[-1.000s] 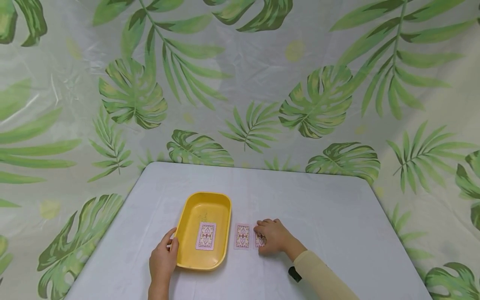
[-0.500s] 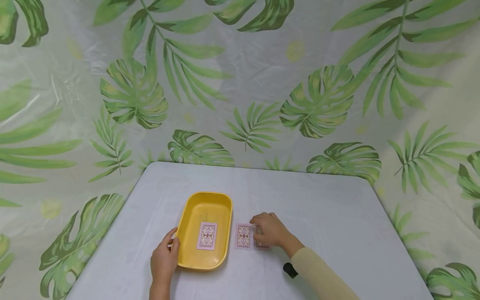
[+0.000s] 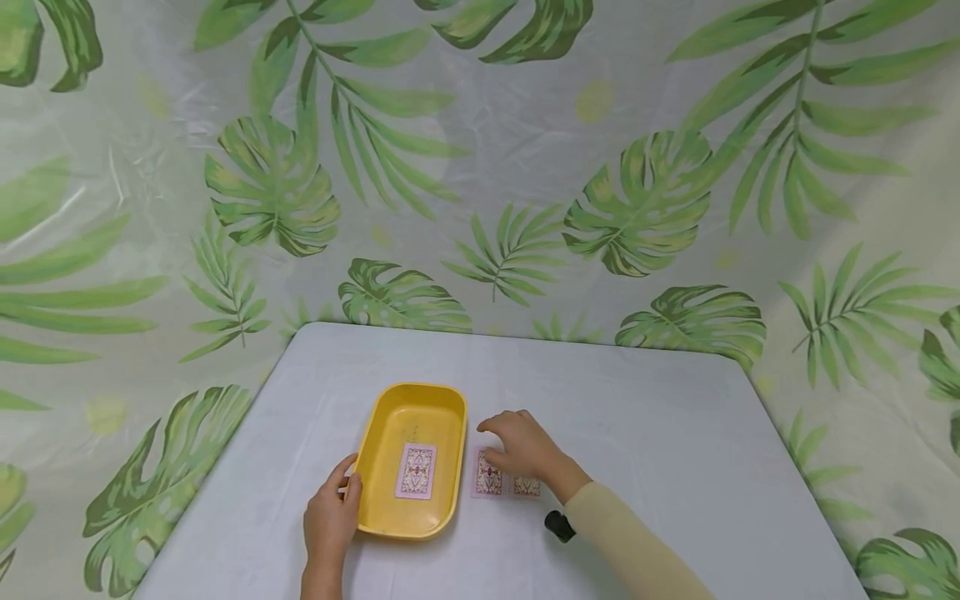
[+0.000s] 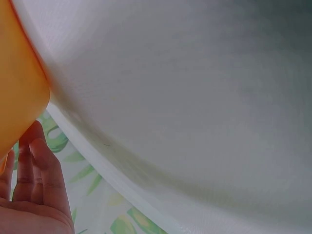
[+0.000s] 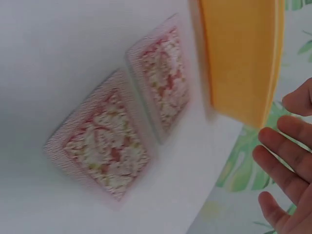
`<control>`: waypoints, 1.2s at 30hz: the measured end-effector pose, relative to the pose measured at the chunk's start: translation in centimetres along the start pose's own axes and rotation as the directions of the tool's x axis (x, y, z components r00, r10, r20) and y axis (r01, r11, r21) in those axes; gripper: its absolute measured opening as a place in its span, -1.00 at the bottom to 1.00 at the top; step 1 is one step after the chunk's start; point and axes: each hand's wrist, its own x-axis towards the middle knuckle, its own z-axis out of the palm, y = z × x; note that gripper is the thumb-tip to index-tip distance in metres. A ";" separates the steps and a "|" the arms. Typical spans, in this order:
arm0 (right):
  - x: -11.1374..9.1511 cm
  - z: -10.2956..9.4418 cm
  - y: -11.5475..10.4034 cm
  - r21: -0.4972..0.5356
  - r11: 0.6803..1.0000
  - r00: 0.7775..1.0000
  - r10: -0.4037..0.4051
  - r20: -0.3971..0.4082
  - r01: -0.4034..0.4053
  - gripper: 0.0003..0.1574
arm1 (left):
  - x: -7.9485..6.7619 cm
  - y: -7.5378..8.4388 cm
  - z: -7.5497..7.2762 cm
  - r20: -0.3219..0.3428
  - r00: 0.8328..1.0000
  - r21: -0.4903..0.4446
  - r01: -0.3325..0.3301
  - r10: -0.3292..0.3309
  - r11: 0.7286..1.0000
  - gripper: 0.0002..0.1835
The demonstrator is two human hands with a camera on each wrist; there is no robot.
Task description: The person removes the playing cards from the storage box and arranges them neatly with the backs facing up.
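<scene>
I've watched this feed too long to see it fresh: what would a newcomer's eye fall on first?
Probably the bright yellow tray on the white table, with a pink patterned card inside and the left hand at its left side. Next, two similar cards side by side just right of the tray, partly covered by the right hand in the head view. Behind, large green leaves pattern the backdrop.

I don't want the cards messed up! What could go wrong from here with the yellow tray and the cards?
The left hand touches the yellow tray, so a push might slide it into the nearest card on the table.

The right hand is close to that card and holds nothing; moving low, it might knock the card crooked.

The card in the tray has bare space around it, so tipping the tray could make it slide.
</scene>
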 end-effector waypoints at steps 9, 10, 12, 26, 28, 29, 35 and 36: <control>1.8 -0.5 -2.4 -0.043 0.998 0.999 -0.050 -0.021 0.049 -0.59 | 0.1 -0.1 0.1 -0.014 1.000 -0.014 -0.007 0.007 1.000 -0.58; 2.0 -0.5 -2.6 -0.040 0.998 0.998 -0.055 -0.021 0.054 -0.60 | 0.1 -0.1 0.1 -0.015 1.000 -0.014 -0.010 0.009 1.000 -0.58; 2.4 -0.3 -3.2 -0.034 0.998 0.998 -0.058 -0.014 0.058 -0.60 | 0.1 -0.1 0.1 -0.014 1.000 -0.017 -0.012 0.012 1.000 -0.58; 3.9 0.9 -5.7 -0.002 0.998 0.995 -0.055 0.084 0.055 -0.58 | 0.2 -0.2 0.1 0.000 1.000 -0.018 -0.001 0.001 1.000 -0.58; 4.1 1.1 -6.0 -0.001 0.999 0.994 -0.052 0.099 0.053 -0.57 | 0.2 -0.3 0.1 0.002 1.000 -0.019 -0.003 0.003 1.000 -0.58; 4.2 1.3 -6.1 -0.003 0.999 0.993 -0.053 0.104 0.053 -0.57 | 0.2 -0.3 0.1 0.002 1.000 -0.019 -0.006 0.006 1.000 -0.58; 4.8 2.7 -6.7 -0.030 0.993 0.988 -0.113 0.105 0.117 -0.56 | 0.2 -0.4 0.0 -0.002 1.000 -0.026 -0.018 0.018 1.000 -0.58; 4.9 2.9 -6.8 -0.035 0.991 0.987 -0.123 0.105 0.127 -0.56 | 0.2 -0.3 0.1 -0.001 1.000 -0.028 -0.019 0.019 0.999 -0.58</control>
